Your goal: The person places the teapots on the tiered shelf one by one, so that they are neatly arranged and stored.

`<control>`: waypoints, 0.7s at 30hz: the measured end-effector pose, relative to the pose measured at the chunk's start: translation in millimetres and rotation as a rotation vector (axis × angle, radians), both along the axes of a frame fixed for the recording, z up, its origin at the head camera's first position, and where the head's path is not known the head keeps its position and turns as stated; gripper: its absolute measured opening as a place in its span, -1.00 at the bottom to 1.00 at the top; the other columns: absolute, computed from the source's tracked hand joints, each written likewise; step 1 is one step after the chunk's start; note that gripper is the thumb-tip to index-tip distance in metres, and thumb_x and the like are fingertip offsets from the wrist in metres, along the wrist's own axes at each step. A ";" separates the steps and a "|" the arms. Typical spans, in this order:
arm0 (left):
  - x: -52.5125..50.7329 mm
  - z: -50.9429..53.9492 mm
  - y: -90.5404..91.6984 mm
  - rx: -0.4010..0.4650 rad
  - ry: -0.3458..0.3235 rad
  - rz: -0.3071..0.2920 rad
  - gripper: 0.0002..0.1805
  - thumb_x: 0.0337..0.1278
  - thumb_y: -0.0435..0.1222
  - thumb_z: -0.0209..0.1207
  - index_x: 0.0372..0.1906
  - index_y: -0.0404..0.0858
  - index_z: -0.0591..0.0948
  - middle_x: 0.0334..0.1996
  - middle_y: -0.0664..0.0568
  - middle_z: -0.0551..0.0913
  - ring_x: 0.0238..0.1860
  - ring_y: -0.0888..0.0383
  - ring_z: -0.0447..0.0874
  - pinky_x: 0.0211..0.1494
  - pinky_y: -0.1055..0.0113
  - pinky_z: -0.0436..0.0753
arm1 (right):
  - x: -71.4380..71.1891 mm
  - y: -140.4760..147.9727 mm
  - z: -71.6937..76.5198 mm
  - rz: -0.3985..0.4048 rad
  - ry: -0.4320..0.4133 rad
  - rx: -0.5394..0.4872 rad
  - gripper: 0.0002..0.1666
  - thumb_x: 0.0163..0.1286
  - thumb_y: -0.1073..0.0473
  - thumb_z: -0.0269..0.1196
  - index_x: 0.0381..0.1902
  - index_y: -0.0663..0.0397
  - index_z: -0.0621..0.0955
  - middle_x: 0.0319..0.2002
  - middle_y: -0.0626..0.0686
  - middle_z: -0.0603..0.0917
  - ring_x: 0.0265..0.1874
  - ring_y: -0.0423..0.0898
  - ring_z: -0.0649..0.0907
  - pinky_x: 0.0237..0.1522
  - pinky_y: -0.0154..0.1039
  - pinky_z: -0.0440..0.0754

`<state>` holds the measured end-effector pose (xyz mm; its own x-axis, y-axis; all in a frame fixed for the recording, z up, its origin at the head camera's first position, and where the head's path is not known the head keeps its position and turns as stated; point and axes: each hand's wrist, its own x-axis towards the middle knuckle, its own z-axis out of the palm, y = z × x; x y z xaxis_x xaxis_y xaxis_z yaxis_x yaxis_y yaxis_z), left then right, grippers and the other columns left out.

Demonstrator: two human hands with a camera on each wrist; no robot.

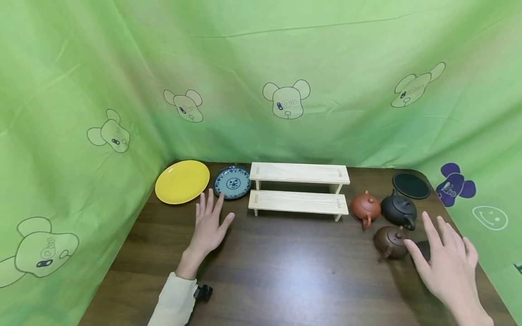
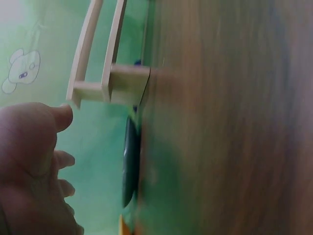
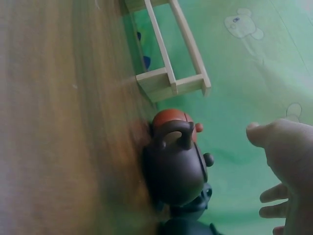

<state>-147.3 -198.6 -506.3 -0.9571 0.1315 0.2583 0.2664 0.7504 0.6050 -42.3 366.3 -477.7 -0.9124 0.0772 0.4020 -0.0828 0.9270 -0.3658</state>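
Observation:
My left hand (image 1: 208,231) is held with fingers spread, just in front of the blue patterned plate (image 1: 233,182), holding nothing. At the right, my right hand (image 1: 450,267) is also spread and empty, beside the brown teapot (image 1: 390,242) and partly covering a dark object (image 1: 424,249) behind its thumb. A red-orange teapot (image 1: 366,207) and a black teapot (image 1: 398,210) stand behind the brown one. In the right wrist view the brown teapot (image 3: 176,169) shows its looped handle, apart from my hand (image 3: 288,171).
A two-step pale wooden rack (image 1: 299,201) stands at the back middle. The yellow plate (image 1: 182,182) lies at the back left, a dark round plate (image 1: 411,185) at the back right. Green printed cloth surrounds the brown table (image 1: 293,267).

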 end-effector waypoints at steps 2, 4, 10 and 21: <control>3.9 5.6 11.1 0.035 -0.021 -0.001 -0.19 0.68 -0.02 0.19 0.73 -0.38 0.27 0.74 -0.53 -0.07 0.74 -0.54 -0.30 0.72 -0.55 -0.19 | 6.4 -0.9 -2.6 -0.032 0.023 -0.038 -0.13 0.71 -0.09 0.20 0.80 0.03 0.21 0.59 0.57 0.30 0.44 0.66 0.31 0.67 0.54 -0.12; 4.7 3.7 19.4 0.096 -0.023 0.002 -0.23 0.67 -0.09 0.20 0.70 -0.41 0.31 0.73 -0.52 -0.01 0.74 -0.52 -0.23 0.70 -0.57 -0.08 | 12.3 -1.8 -5.1 -0.075 0.044 -0.080 -0.17 0.70 -0.04 0.21 0.77 0.06 0.27 0.54 0.56 0.36 0.39 0.66 0.36 0.66 0.50 -0.05; -12.3 -34.8 27.7 0.295 0.023 -0.002 -0.35 0.72 0.02 0.17 0.66 -0.20 0.47 0.69 -0.31 0.32 0.70 -0.32 0.21 0.68 -0.36 0.31 | 24.4 -4.0 -13.7 -0.222 0.077 -0.240 -0.22 0.57 0.14 0.26 0.69 0.07 0.41 0.47 0.54 0.46 0.41 0.64 0.38 0.63 0.44 0.10; -27.1 -63.2 51.9 0.736 -0.068 -0.029 -0.55 0.69 -0.08 0.24 0.48 -0.09 0.65 0.28 -0.11 0.75 0.25 0.04 0.74 0.21 0.25 0.80 | 36.3 -0.8 -28.6 -0.527 0.135 -0.473 -0.48 0.50 0.18 0.34 0.39 -0.05 0.71 -0.03 -0.41 0.53 0.03 -0.49 0.44 0.26 -0.40 0.24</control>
